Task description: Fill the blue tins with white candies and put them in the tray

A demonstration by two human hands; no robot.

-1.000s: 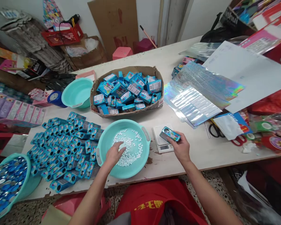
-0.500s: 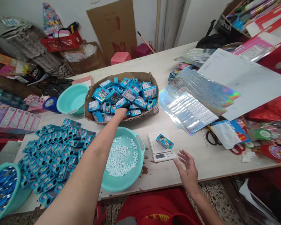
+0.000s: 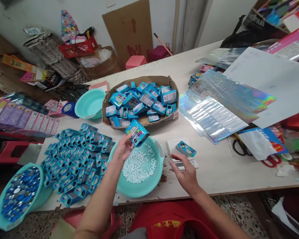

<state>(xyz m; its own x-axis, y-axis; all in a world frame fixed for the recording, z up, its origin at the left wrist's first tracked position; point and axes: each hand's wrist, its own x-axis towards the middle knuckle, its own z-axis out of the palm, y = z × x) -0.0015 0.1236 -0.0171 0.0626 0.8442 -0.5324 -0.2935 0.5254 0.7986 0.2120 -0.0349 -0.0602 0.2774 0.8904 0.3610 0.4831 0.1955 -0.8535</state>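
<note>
My left hand [image 3: 123, 147] grips a small blue printed box [image 3: 137, 133] above the back rim of a turquoise basin [image 3: 160, 169]. Many small white tablets [image 3: 136, 167] lie in that basin. Fingers apart and holding nothing, my right hand [image 3: 185, 172] hovers by the front of a white kitchen scale [image 3: 173, 146], hiding part of it. On the scale lies a blue tin [image 3: 186, 149] with rounded ends. Behind the basin, a cardboard tray [image 3: 173, 117] is heaped with more blue boxes [image 3: 149, 98].
Rows of blue boxes [image 3: 77, 159] cover the table's left side. A basin of shiny blue pieces [image 3: 21, 196] sits at the left edge; another turquoise basin [image 3: 89, 103] stands behind. Holographic sheets [image 3: 214, 119], scissors [image 3: 239, 146] and packets lie to the right.
My left hand has come out of the cardboard tray toward me, bringing a blue box over the basin. My right hand has moved up and left, over the scale's front. The view has shifted left.
</note>
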